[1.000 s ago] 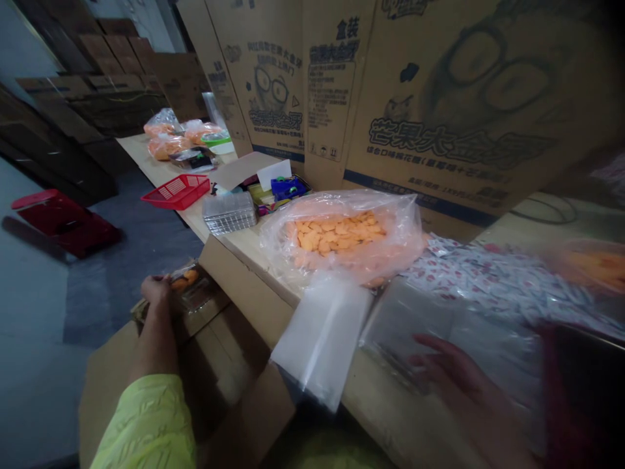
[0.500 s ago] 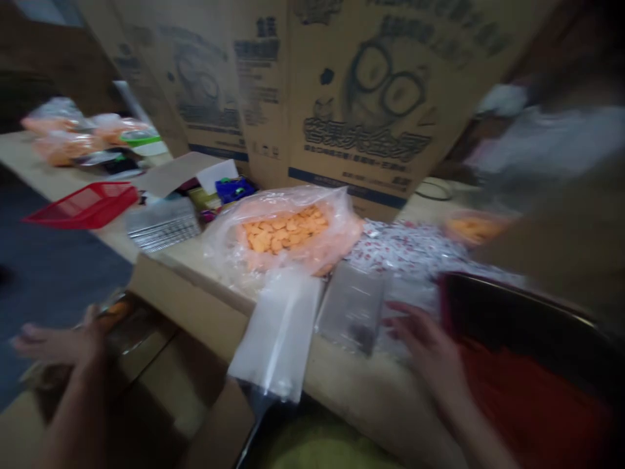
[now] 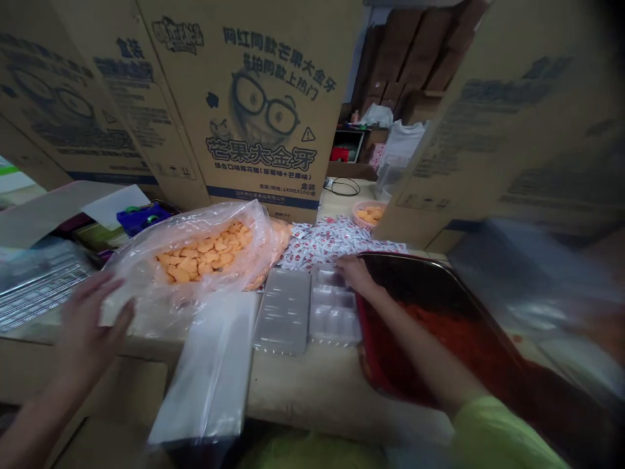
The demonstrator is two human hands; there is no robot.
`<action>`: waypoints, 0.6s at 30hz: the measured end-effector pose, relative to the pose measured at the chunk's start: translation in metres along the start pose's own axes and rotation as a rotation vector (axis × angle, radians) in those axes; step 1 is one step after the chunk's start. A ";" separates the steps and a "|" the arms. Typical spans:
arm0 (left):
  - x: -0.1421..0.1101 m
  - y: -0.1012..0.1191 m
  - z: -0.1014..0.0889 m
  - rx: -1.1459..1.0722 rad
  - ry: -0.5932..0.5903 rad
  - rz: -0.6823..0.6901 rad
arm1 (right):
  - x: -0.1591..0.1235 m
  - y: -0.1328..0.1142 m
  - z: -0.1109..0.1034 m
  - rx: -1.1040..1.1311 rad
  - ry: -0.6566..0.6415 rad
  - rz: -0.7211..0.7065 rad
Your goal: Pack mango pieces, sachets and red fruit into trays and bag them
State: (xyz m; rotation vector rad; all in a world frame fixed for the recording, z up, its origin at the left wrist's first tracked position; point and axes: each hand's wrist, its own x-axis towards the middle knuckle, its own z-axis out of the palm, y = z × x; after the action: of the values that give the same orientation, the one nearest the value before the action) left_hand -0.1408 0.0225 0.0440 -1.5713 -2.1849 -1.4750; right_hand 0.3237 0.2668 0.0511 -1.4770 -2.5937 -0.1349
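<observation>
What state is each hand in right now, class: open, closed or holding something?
Left hand: open, fingers spread, nothing visible in it.
Right hand: at the far edge of the clear plastic compartmented tray; grip cannot be told.

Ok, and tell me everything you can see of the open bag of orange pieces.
The bag looks like thin, clear, pinkish plastic, crumpled and shiny. It lies on the table with its mouth gaping, showing many small, flat, irregular orange pieces. It sits before a printed cardboard box, its right end beside small printed packets; white sheets meet its near edge. The left hand is spread by its left side; whether they touch is unclear.
</observation>
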 end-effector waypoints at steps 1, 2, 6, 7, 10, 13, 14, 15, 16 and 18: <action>-0.002 0.019 0.013 0.024 -0.034 0.178 | 0.005 0.000 0.002 -0.008 -0.030 -0.038; -0.006 0.038 0.029 0.012 -0.114 0.343 | 0.009 0.000 0.004 -0.007 -0.045 -0.066; -0.033 0.109 0.098 0.033 -0.516 0.825 | 0.014 0.001 0.010 0.022 -0.032 -0.112; -0.042 0.123 0.116 0.054 -0.593 0.925 | 0.014 0.001 0.010 0.029 -0.024 -0.119; -0.069 0.151 0.162 0.094 -0.763 1.138 | 0.013 0.002 0.011 0.051 -0.009 -0.143; -0.087 0.165 0.196 0.132 -0.814 1.207 | 0.012 0.002 0.011 0.080 -0.001 -0.163; -0.090 0.169 0.203 0.150 -0.818 1.206 | 0.012 0.003 0.012 0.092 0.001 -0.162; -0.093 0.171 0.209 0.165 -0.819 1.199 | 0.013 0.003 0.012 0.105 0.003 -0.156; -0.094 0.174 0.213 0.176 -0.817 1.192 | 0.014 0.004 0.012 0.119 0.003 -0.144; -0.096 0.178 0.216 0.178 -0.808 1.186 | 0.020 0.006 0.012 0.152 -0.010 -0.113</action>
State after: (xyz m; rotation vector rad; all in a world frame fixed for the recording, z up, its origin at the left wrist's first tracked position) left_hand 0.1357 0.1147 -0.0085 -2.8469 -0.9294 -0.2815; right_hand 0.3180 0.2886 0.0430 -1.2836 -2.6299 0.0563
